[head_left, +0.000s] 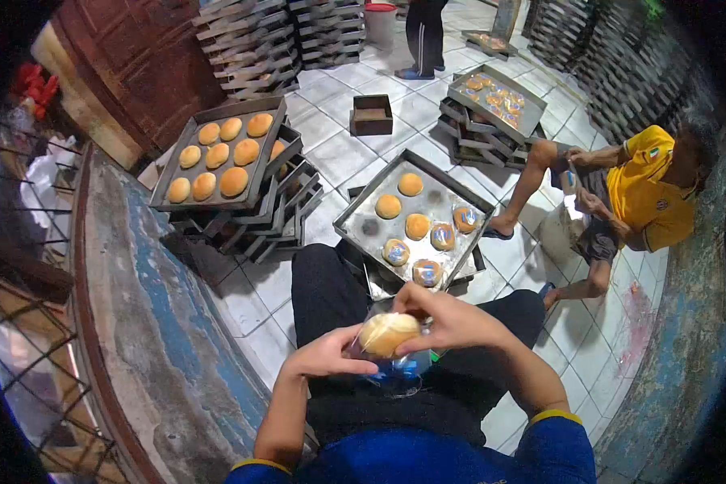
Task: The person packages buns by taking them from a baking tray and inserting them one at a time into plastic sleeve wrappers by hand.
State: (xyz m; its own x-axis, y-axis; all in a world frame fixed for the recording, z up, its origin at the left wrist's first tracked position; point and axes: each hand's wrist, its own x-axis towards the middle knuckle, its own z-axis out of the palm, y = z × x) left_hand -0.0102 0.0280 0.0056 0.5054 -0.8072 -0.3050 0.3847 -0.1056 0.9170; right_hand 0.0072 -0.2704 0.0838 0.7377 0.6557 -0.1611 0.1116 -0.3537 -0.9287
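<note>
Above our black-trousered lap [335,290], we hold a round golden-brown bun [389,334], our left grip [328,352] clamped on its left side and our right grip [453,320] clamped on its right. The bun lies between the two, touching both. A clear plastic wrapper [403,368] printed in blue shows just beneath it; we cannot read the print, nor tell how far the plastic covers the bun. Beyond our knees, a square grey metal tray [452,192] carries three bare buns [417,227] and four wrapped buns [443,236], whose blue labels are too small for us to read. At left, nine golden buns [217,156] sit on a stacked metal tray [270,152]. At right, we see a seated co-worker [657,198] in a yellow shirt with a green, white and red sleeve patch [652,152], holding a blue-labelled packet [570,181].
</note>
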